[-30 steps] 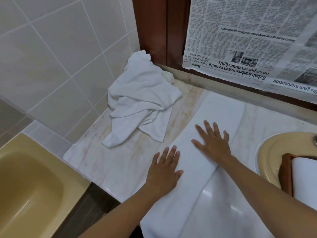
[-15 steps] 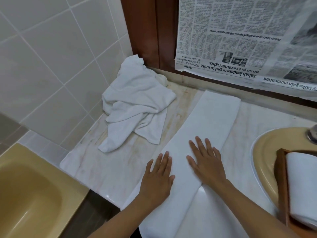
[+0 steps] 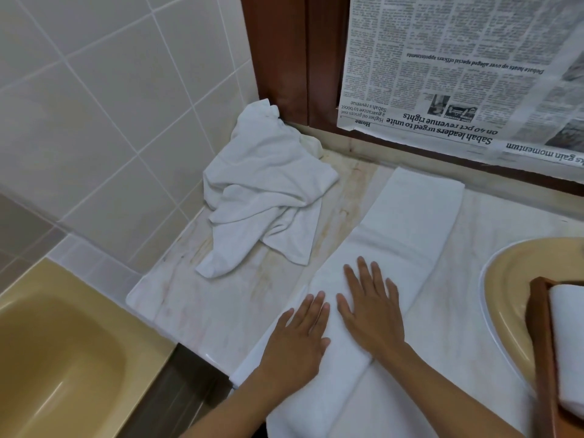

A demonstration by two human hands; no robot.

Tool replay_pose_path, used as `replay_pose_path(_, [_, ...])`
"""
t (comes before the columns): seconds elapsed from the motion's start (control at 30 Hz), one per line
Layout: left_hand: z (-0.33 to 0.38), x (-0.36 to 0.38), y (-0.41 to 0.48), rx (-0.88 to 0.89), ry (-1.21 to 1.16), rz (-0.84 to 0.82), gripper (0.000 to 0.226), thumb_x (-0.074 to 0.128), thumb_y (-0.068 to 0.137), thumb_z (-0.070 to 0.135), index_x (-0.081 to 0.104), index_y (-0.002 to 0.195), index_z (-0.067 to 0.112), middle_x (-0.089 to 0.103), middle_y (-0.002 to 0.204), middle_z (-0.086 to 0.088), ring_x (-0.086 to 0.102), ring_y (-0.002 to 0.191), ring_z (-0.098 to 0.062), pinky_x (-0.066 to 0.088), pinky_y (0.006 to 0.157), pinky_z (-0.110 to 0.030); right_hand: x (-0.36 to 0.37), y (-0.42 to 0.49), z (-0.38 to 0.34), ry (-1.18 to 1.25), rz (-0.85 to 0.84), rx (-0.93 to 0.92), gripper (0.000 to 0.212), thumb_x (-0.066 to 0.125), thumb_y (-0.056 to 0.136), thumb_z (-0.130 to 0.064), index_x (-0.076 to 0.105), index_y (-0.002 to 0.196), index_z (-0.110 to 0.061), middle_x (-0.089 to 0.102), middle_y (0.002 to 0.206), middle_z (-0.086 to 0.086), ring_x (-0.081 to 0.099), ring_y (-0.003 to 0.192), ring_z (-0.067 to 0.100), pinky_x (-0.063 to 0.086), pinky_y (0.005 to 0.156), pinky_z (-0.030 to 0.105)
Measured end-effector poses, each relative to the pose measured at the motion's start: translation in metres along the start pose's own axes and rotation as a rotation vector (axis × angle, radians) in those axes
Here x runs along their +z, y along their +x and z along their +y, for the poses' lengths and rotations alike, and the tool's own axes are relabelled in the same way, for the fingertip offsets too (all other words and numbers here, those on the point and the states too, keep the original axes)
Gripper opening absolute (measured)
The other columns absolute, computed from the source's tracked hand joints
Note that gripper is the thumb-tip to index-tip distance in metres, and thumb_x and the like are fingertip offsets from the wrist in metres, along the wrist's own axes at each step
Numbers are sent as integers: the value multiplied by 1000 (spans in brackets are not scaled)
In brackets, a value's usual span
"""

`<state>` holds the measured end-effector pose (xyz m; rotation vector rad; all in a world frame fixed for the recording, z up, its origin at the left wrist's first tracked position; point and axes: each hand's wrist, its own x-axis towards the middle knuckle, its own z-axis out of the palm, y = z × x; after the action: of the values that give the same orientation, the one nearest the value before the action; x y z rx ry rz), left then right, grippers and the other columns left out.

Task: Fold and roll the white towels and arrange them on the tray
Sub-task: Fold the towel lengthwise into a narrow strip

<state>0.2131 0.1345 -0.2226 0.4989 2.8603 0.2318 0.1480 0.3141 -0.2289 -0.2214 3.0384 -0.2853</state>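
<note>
- Folded white towel (image 3: 407, 222) is lying as a long strip on the desk (image 3: 221, 305), ready for rolling.
- Left hand (image 3: 297, 339) and right hand (image 3: 369, 314) are pressing it flat, fingers straight, gripping nothing, probably smoothing creases.

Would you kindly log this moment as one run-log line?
left hand: flat on folded towel | right hand: flat on it | crumpled towel: untouched | tray: one rolled towel

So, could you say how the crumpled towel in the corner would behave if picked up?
The crumpled towel would probably flop and drape, since it lies in soft bunched folds. Its loose end suggests it would unfurl when lifted.
</note>
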Motion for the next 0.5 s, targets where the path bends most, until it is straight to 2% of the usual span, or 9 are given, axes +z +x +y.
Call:
replay_pose_path(0.07, [3, -13, 18, -31, -9, -28, 59, 21, 98, 42, 40, 147, 15, 29, 158, -2, 33, 143, -17, 45, 105, -38, -3, 12, 5, 8, -6, 40, 71, 12, 92, -60, 17, 157, -30, 3, 165, -3, 1, 152, 19, 9, 120, 44])
replay_pose_path(0.1, [7, -21, 28, -45, -23, -73, 67, 12, 94, 43, 32, 152, 15, 14, 161, -1, 21, 147, -17, 38, 111, -39, -5, 16, 7, 12, -6, 58, 72, 9, 91, -60, 16, 157, -31, 2, 165, -3, -1, 152, 18, 7, 120, 44])
replay_pose_path(0.17, [23, -33, 42, -91, -77, -159, 75, -5, 86, 40, 4, 157, 16, -20, 157, 4, -9, 150, -17, 10, 120, -41, -8, 22, 11, 12, -1, 84, 75, 6, 89, -61, 15, 157, -31, 0, 165, -4, -2, 152, 17, 6, 120, 43])
replay_pose_path(0.2, [32, -35, 45, -158, -92, -156, 69, -1, 90, 35, -3, 156, 17, -26, 156, 5, -16, 149, -17, 1, 120, -40, -9, 24, 11, 7, -5, 92, 75, 4, 88, -61, 13, 157, -31, -1, 165, -5, -3, 152, 17, 5, 120, 43])
replay_pose_path(0.23, [41, -36, 44, -213, -109, -140, 64, 14, 95, 28, -4, 156, 18, -25, 157, 3, -16, 149, -18, -3, 119, -40, -9, 25, 12, 4, -11, 94, 76, 3, 88, -62, 12, 157, -32, -2, 165, -5, -4, 152, 17, 4, 121, 43])
replay_pose_path(0.27, [48, -32, 40, -252, -122, -94, 70, 33, 94, 20, 2, 157, 18, -19, 160, 1, -10, 151, -20, -1, 118, -41, -9, 26, 11, 6, -13, 92, 77, 2, 87, -62, 12, 157, -32, -2, 165, -5, -4, 152, 17, 4, 121, 43])
replay_pose_path(0.33, [54, -21, 25, -294, -128, -6, 87, 66, 71, 14, 33, 152, 21, 15, 162, -7, 18, 149, -25, 22, 112, -45, -10, 26, 11, 8, -3, 89, 77, 2, 87, -62, 13, 157, -31, 0, 165, -4, -3, 152, 18, 5, 121, 43])
replay_pose_path(0.4, [52, -6, 10, -288, -149, 32, 95, 75, 52, 12, 49, 142, 27, 40, 153, -9, 32, 141, -23, 38, 102, -42, -12, 25, 11, 14, 3, 86, 77, 3, 87, -62, 15, 157, -30, 1, 165, -4, -2, 152, 18, 5, 120, 44])
replay_pose_path(0.5, [39, -2, -8, -302, -218, 68, 101, 82, 43, 14, 49, 138, 29, 48, 148, -6, 49, 132, -20, 47, 91, -32, -13, 24, 9, 11, 13, 82, 77, 5, 88, -61, 17, 156, -29, 4, 165, -3, 0, 152, 19, 6, 120, 44])
